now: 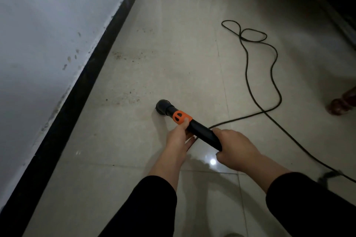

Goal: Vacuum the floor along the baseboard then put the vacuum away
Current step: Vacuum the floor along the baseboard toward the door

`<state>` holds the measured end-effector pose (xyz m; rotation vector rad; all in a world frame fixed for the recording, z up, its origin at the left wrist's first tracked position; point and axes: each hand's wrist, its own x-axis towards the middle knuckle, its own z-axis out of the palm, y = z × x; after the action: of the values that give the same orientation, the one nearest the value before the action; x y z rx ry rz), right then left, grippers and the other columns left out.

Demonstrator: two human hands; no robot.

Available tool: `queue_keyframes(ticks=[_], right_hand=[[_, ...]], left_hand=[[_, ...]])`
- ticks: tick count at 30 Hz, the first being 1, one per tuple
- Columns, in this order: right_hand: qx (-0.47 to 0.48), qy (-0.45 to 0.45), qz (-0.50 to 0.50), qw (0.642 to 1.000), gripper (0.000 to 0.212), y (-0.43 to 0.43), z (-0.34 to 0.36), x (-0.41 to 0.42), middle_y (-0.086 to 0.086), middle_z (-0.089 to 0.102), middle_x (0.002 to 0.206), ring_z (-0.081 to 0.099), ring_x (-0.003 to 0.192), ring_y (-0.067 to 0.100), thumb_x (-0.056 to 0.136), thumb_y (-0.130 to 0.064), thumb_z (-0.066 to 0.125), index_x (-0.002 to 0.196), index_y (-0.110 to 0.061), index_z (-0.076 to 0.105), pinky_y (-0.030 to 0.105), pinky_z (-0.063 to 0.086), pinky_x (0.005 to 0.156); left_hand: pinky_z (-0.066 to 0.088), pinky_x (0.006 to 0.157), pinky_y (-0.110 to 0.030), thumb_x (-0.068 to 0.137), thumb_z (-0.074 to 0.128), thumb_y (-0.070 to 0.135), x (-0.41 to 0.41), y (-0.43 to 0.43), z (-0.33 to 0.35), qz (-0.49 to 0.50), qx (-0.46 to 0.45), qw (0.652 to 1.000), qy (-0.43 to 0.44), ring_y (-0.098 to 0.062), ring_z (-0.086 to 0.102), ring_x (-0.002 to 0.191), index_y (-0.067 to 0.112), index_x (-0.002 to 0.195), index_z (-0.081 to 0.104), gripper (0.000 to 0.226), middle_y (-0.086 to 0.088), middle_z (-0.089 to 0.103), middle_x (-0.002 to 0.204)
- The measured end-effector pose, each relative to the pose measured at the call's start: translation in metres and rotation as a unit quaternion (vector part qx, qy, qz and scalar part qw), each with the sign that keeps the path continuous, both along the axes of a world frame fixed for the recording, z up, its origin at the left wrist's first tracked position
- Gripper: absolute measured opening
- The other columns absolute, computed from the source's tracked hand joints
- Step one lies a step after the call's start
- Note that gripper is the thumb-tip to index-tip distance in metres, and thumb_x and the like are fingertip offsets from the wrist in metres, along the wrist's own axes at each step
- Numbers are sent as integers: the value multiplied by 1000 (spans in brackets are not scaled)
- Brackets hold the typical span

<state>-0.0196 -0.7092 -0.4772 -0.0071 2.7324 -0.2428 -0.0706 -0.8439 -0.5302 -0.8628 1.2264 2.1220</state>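
A black vacuum wand (200,132) with an orange collar (182,118) slants across the middle of the view. Its round black nozzle (163,106) sits low over the pale tiled floor (173,59), a short way out from the black baseboard (81,86). My left hand (178,137) holds the wand just behind the collar, thumb on the orange part. My right hand (236,150) grips the wand's rear end. Brown dirt specks (127,98) lie on the tiles between the nozzle and the baseboard.
A black power cord (273,82) loops over the floor to the right and runs toward the bottom right. A dark wooden furniture foot (341,105) stands at the right edge. The white wall (48,25) rises on the left.
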Motion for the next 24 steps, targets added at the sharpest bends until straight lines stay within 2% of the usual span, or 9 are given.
queue_keyframes(ticks=[3, 7, 11, 16, 20, 24], right_hand=[[11, -17, 22, 1000, 26, 9, 7, -23, 2, 54, 86, 57, 78, 23, 75, -9, 58, 97, -16, 45, 28, 44, 63], [11, -25, 59, 998, 27, 15, 6, -49, 1, 50, 83, 55, 75, 22, 76, -8, 58, 94, -18, 41, 27, 39, 60], [0, -22, 79, 997, 27, 19, 6, -72, -1, 47, 81, 49, 73, 21, 77, -8, 56, 93, -19, 37, 27, 35, 57], [-19, -19, 84, 996, 26, 23, 7, -98, -3, 41, 74, 45, 70, 21, 76, -9, 55, 91, -20, 36, 26, 28, 50], [-36, -32, 79, 996, 26, 29, 6, -109, -1, 45, 80, 46, 71, 22, 77, -9, 55, 94, -20, 37, 28, 33, 57], [-45, -46, 80, 995, 26, 33, 10, -122, -1, 46, 80, 47, 72, 22, 78, -10, 56, 94, -19, 38, 28, 34, 57]], left_hand=[[49, 85, -28, 94, 62, 27, -11, 3, 0, 3, -5, 1000, 18, -11, 64, 84, 12, 105, 58, 19, -3, 67, 89], [48, 91, -29, 94, 61, 28, -26, 6, -1, 23, -10, 1000, 16, -11, 63, 85, 13, 102, 57, 17, -2, 66, 88], [48, 91, -30, 94, 61, 27, -45, 9, 5, 51, -28, 998, 2, -13, 63, 86, 11, 103, 58, 19, -4, 65, 89], [48, 92, -33, 95, 60, 24, -72, 20, 17, 92, -59, 994, -26, -24, 61, 104, -1, 126, 54, 40, -12, 62, 102], [48, 89, -32, 96, 59, 23, -82, 29, 24, 101, -74, 991, -50, -18, 59, 86, -2, 126, 54, 40, -10, 62, 95], [48, 89, -30, 95, 60, 23, -94, 33, 30, 113, -87, 987, -70, -19, 58, 89, -2, 125, 54, 39, -12, 62, 103]])
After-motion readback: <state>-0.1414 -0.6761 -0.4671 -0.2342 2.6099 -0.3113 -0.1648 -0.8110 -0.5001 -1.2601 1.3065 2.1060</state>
